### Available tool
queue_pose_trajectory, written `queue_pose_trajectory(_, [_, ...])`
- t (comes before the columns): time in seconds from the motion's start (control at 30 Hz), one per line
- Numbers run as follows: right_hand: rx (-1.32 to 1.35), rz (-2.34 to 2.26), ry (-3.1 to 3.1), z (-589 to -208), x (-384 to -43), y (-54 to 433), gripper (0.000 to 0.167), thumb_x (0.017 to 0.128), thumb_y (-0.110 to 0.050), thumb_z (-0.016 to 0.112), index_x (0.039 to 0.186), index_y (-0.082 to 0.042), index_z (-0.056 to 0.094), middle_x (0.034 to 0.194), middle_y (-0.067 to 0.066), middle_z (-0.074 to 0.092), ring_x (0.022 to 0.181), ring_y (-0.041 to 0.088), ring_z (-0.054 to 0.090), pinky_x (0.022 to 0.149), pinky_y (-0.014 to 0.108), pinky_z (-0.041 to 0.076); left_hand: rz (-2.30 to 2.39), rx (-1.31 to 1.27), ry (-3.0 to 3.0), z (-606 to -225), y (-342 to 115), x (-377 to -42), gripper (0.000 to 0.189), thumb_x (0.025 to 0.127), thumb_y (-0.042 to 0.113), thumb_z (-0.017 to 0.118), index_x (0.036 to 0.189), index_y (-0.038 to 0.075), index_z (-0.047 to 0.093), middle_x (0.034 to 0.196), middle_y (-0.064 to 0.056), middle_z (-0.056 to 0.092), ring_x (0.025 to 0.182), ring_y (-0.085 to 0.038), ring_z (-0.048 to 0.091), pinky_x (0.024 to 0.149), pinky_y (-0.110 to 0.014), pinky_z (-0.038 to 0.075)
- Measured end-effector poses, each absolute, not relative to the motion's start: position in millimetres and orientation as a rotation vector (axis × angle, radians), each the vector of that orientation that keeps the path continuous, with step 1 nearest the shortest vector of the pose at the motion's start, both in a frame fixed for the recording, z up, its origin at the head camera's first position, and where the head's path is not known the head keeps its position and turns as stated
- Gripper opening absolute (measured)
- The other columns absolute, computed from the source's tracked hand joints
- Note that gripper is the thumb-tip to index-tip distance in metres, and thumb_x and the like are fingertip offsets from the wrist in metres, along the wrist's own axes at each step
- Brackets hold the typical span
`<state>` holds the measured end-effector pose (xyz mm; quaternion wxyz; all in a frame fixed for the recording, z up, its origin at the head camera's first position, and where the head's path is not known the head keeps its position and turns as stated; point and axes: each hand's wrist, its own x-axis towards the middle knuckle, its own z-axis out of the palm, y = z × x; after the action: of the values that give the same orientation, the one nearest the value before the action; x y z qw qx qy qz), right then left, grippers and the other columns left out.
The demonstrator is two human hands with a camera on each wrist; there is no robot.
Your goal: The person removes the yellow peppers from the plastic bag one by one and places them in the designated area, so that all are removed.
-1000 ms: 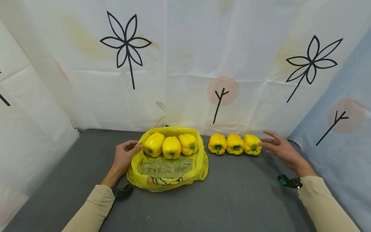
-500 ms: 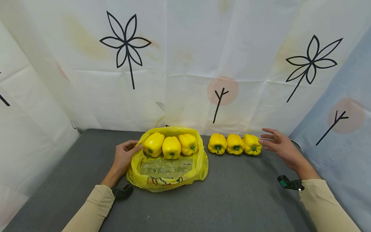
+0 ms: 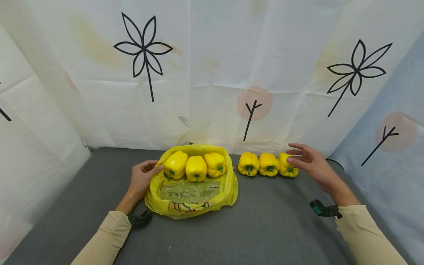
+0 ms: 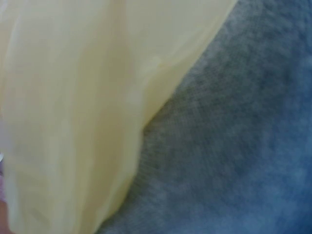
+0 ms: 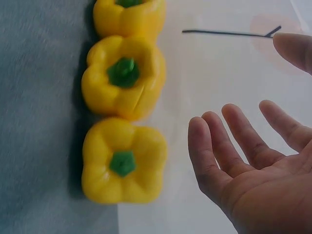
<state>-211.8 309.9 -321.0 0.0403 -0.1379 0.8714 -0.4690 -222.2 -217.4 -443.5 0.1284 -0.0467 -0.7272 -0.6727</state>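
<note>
In the head view, a yellow plastic bag (image 3: pixel 228 191) lies with its mouth spread wide and three yellow bell peppers (image 3: pixel 196 168) inside along its far side. My left hand (image 3: pixel 140 180) pinches the bag's left rim, thumb on the inner side. Outside the bag, to its right, three more yellow bell peppers stand in a row: a left one (image 3: pixel 248 164), a middle one (image 3: pixel 268 165) and a right one (image 3: pixel 285 170). Held over the right pepper, my right hand (image 3: pixel 311 165) has spread, relaxed fingers and nothing in them; the fingers (image 5: pixel 243 136) show apart from the peppers in the right wrist view.
Everything sits on a dark grey table (image 3: pixel 258 228). A white printed cloth (image 3: pixel 212 73) rises right behind the peppers and bag, and a bluish cloth (image 3: pixel 397 176) closes off the right side. Pale yellow plastic (image 4: pixel 83 107) fills much of the left wrist view.
My right hand has moved left from beside the right pepper to over it. The left hand, the bag and the peppers have stayed in place.
</note>
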Motion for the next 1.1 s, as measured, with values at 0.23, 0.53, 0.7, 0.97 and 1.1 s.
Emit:
queue_pose_trajectory(0.23, [-0.453, -1.455, 2.645, -316, -209, 294, 0.065, 0.106, -0.027, 0.058, 0.160, -0.007, 0.027, 0.152, 0.024, 0.041, 0.137, 0.044, 0.042, 0.105, 0.058, 0.043, -1.956, -0.137, -2.120, -444, -217, -222, 0.032, 0.097, 0.009, 0.070, 0.117, -0.015, 0.065, 0.091, 0.006, 0.070, 0.083, -0.007, 0.067, 0.072, -0.021, 0.058])
queue_pose_trajectory(0.53, [-0.491, -1.436, 2.673, -312, -211, 278, 0.065, 0.104, -0.030, 0.061, 0.158, -0.011, 0.032, 0.149, 0.021, 0.045, 0.135, 0.040, 0.046, 0.103, 0.052, 0.046, -1.944, -0.150, -2.119, -442, -217, -224, 0.029, 0.098, 0.007, 0.068, 0.117, -0.015, 0.066, 0.092, 0.006, 0.070, 0.084, -0.008, 0.066, 0.073, -0.020, 0.057])
queue_pose_trajectory(0.7, [-0.496, -1.462, 2.640, -313, -213, 268, 0.063, 0.103, -0.029, 0.063, 0.157, -0.010, 0.034, 0.149, 0.021, 0.046, 0.133, 0.039, 0.047, 0.104, 0.055, 0.045, -1.945, -0.147, -2.115, -441, -217, -224, 0.031, 0.097, 0.008, 0.070, 0.118, -0.015, 0.066, 0.091, 0.007, 0.069, 0.083, -0.007, 0.066, 0.073, -0.020, 0.057])
queue_pose_trajectory(0.97, [-0.531, -1.501, 2.580, -316, -215, 251, 0.062, 0.103, -0.026, 0.064, 0.156, -0.010, 0.036, 0.148, 0.022, 0.045, 0.133, 0.040, 0.047, 0.105, 0.061, 0.042, -1.937, -0.142, -2.125, -442, -218, -222, 0.032, 0.097, 0.009, 0.070, 0.117, -0.015, 0.066, 0.091, 0.007, 0.069, 0.083, -0.007, 0.066, 0.073, -0.020, 0.057])
queue_pose_trajectory(1.1, [-0.538, -1.507, 2.556, -318, -217, 241, 0.061, 0.102, -0.024, 0.065, 0.155, -0.008, 0.037, 0.148, 0.024, 0.046, 0.132, 0.041, 0.048, 0.105, 0.063, 0.042, -1.933, -0.151, -2.120, -442, -218, -222, 0.031, 0.097, 0.008, 0.070, 0.117, -0.016, 0.065, 0.091, 0.008, 0.069, 0.083, -0.006, 0.065, 0.073, -0.019, 0.057])
